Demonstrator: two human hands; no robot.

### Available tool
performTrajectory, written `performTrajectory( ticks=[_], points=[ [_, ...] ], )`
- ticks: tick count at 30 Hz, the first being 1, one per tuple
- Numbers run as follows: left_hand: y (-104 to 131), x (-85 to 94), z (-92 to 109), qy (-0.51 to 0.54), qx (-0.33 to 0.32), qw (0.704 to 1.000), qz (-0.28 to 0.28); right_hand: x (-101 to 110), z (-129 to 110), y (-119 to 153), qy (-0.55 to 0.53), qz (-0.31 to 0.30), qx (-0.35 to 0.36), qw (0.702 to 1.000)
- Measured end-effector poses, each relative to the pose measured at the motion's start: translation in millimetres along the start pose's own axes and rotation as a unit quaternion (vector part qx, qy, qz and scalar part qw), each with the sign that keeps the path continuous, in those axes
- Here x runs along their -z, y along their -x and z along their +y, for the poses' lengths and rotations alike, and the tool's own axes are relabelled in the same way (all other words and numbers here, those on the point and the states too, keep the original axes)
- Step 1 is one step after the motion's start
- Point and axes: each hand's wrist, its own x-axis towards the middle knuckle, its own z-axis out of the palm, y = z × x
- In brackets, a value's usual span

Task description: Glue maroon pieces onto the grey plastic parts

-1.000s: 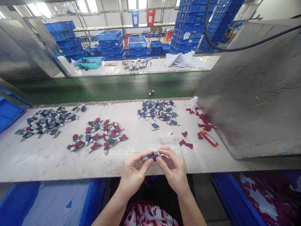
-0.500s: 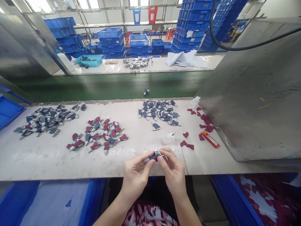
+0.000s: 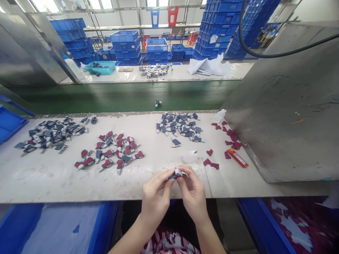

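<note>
Between both hands, over the table's front part, is a small grey-and-navy part (image 3: 177,173) with a bit of maroon at its lower edge. My left hand (image 3: 156,194) pinches its left side between thumb and fingers. On the other side, my right hand (image 3: 192,194) grips it with the thumb low and fingers on top. The fingers cover much of the part. Ahead lies a pile of navy-and-grey parts (image 3: 182,127). Parts with maroon faces (image 3: 108,153) are spread to the left of the hands. Loose maroon pieces (image 3: 209,152) lie to the right.
Another navy pile (image 3: 51,134) lies far left. A red-orange packet (image 3: 237,157) rests near the metal panel (image 3: 293,106). Beyond the table, one part (image 3: 158,103) sits on the green conveyor belt (image 3: 119,95). Blue bins (image 3: 104,225) stand below the front edge. A black cable (image 3: 280,55) hangs upper right.
The held part has turned in my fingers, showing more of its grey end. My hands shifted slightly around it. The single part on the green belt moved left.
</note>
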Motion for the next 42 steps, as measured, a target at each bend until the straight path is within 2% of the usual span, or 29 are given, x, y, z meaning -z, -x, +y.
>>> performTrajectory(
  ticks=[3, 5, 9, 11, 13, 16, 18, 23, 27, 29, 32, 35, 38, 42],
  points=[
    [0, 2.3, -5, -0.073, -0.08, 0.994, -0.024, -4, 2, 3, 0.018, 0.038, -0.024, 0.999],
    [-2, 6.3, -10, -0.089, -0.105, 0.989, -0.045, -7, 3, 3, 0.015, 0.049, -0.053, 0.997],
    [-8, 18.6, -14, -0.1, -0.085, 0.989, -0.065, -5, 7, 0, 0.02, 0.006, -0.082, 0.996],
    [-11, 24.2, -12, -0.095, -0.03, 0.992, -0.072, -1, 8, -3, 0.06, -0.002, -0.032, 0.998],
    [-12, 28.4, -8, -0.062, 0.04, 0.994, -0.086, 3, 8, -5, 0.126, 0.007, 0.074, 0.989],
    [-15, 32.0, 0, 0.017, 0.128, 0.986, -0.102, 6, 6, -10, 0.216, 0.011, 0.236, 0.947],
    [-16, 33.6, 4, 0.053, 0.169, 0.978, -0.107, 7, 4, -13, 0.247, 0.005, 0.298, 0.922],
    [-17, 36.6, 7, 0.086, 0.217, 0.964, -0.125, 6, 2, -17, 0.301, -0.022, 0.334, 0.893],
    [-18, 37.3, 6, 0.116, 0.245, 0.954, -0.128, 1, 5, -17, 0.318, -0.025, 0.341, 0.884],
    [-19, 37.4, 6, 0.135, 0.252, 0.951, -0.118, -3, 8, -15, 0.3, -0.016, 0.344, 0.89],
    [-22, 38.3, 6, 0.145, 0.241, 0.955, -0.09, -7, 12, -11, 0.212, 0.016, 0.289, 0.933],
    [-24, 39.9, 7, 0.117, 0.23, 0.964, -0.067, -10, 12, -6, 0.105, 0.003, 0.15, 0.983],
    [-25, 41.3, 6, 0.105, 0.233, 0.965, -0.058, -11, 10, -5, 0.04, -0.029, 0.042, 0.998],
    [-23, 43.0, 1, 0.117, 0.228, 0.965, -0.053, -18, 9, -9, -0.009, -0.064, -0.021, 0.998]
  ],
)
